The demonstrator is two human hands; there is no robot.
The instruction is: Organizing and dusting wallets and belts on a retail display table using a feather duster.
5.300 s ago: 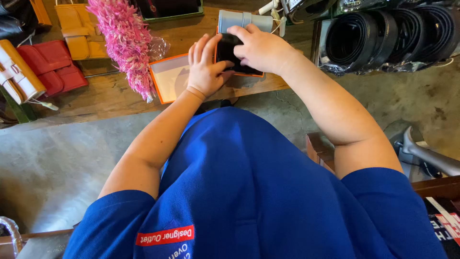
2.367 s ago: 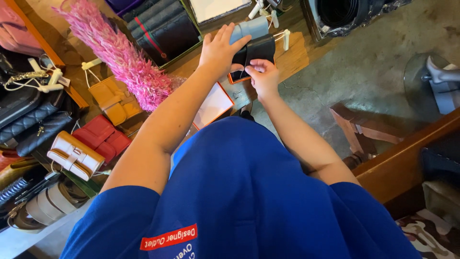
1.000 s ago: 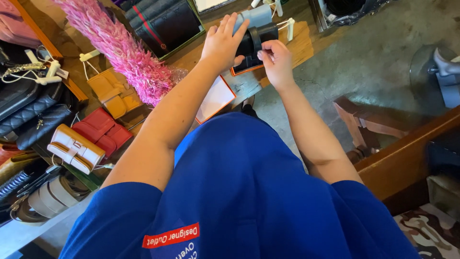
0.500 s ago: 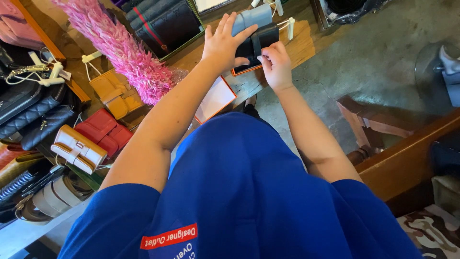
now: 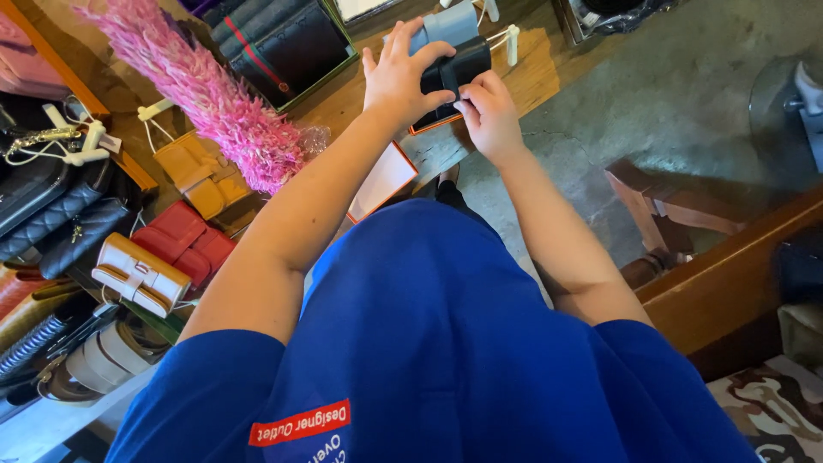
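Both hands hold a black wallet (image 5: 456,67) over the table (image 5: 531,81) edge: left hand (image 5: 399,79) wraps it, right hand (image 5: 490,111) pinches its lower corner; its orange box (image 5: 383,180) lies empty.

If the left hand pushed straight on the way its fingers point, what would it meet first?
Probably the pale blue-grey wallet just beyond the left hand, whose fingers already wrap the black leather wallet; depth is unclear.
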